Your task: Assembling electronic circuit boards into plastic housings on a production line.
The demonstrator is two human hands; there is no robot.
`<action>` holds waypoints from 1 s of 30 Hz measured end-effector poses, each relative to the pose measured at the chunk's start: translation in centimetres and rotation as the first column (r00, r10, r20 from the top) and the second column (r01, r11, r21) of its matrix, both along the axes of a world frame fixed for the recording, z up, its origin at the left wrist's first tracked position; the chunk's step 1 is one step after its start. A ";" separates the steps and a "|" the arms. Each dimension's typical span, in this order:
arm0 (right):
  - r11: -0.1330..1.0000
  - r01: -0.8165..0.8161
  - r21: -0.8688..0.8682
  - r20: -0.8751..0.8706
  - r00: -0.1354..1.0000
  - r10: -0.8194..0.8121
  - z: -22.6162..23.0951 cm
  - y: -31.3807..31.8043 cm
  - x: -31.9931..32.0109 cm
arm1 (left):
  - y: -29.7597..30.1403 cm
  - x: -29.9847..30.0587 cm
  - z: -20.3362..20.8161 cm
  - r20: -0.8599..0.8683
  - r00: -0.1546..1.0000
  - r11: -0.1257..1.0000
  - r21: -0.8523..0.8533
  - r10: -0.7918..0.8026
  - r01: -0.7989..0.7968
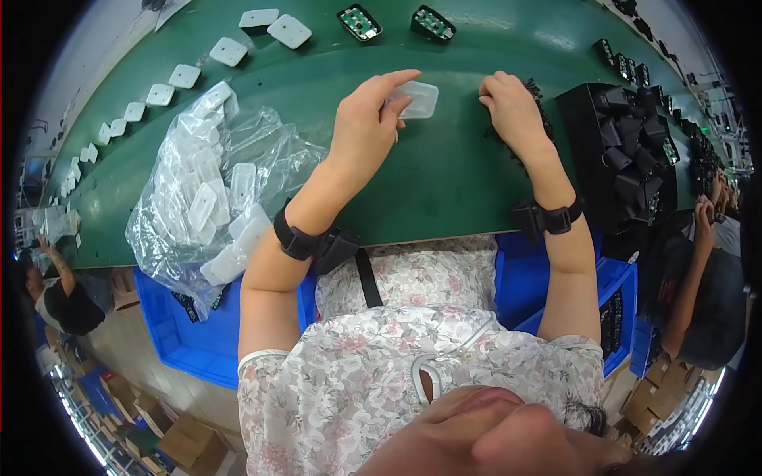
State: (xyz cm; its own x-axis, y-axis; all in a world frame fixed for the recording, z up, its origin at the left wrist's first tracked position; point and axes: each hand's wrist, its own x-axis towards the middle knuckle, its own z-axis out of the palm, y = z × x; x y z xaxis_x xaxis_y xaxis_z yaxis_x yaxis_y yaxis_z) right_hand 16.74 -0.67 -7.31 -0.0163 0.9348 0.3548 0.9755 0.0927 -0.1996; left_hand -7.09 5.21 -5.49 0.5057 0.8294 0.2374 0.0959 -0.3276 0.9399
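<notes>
My left hand (369, 115) grips a translucent white plastic cover (422, 101) by its left side, above the green table. The thumb lies over the cover and the index finger stretches along its far edge. To the right, my right hand (508, 111) has its fingers curled in a pinch; whatever lies between the fingertips is too small to make out. Right beside that hand is a pile of small black parts (538, 99), partly hidden by it. Two black casings with green circuit boards, a left one (359, 23) and a right one (433, 24), rest farther back.
A clear plastic bag (190, 170) of white covers lies left on the green table (413, 190). White casings (184, 77) run in a curved row behind it. A black box (583, 135) of black casings stands right. Blue bins (198, 349) sit below the edge. Other people work at both sides.
</notes>
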 end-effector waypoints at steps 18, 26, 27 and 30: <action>0.987 -0.136 -0.082 -0.996 0.049 -0.076 2.8 -0.7 -11.0 | -1.6 -0.6 -1.4 0.000 0.993 0.973 0.200 0.116 -0.114; 0.985 -0.149 -0.083 -0.901 0.433 -0.011 2.4 -0.8 -10.2 | -1.6 -1.6 0.2 -0.356 0.915 0.883 0.469 0.189 0.001; 0.984 -0.161 -0.079 -0.914 0.406 -0.007 2.4 -0.7 -9.9 | -1.6 -1.5 0.0 -0.347 0.916 0.872 0.490 0.204 -0.008; 0.979 -0.162 -0.124 -0.885 0.464 -0.035 2.0 -1.5 -7.8 | -2.1 -0.5 -1.0 -0.364 0.919 0.893 0.448 0.152 0.029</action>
State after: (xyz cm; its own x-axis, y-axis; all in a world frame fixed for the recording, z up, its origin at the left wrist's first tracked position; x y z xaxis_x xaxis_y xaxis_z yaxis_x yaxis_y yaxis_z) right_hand 8.91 -2.21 -5.27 0.1495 0.9871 0.0575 0.2640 0.0162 -0.9644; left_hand -7.58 3.11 -6.46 0.5825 0.7178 0.3815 0.4484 -0.6752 0.5857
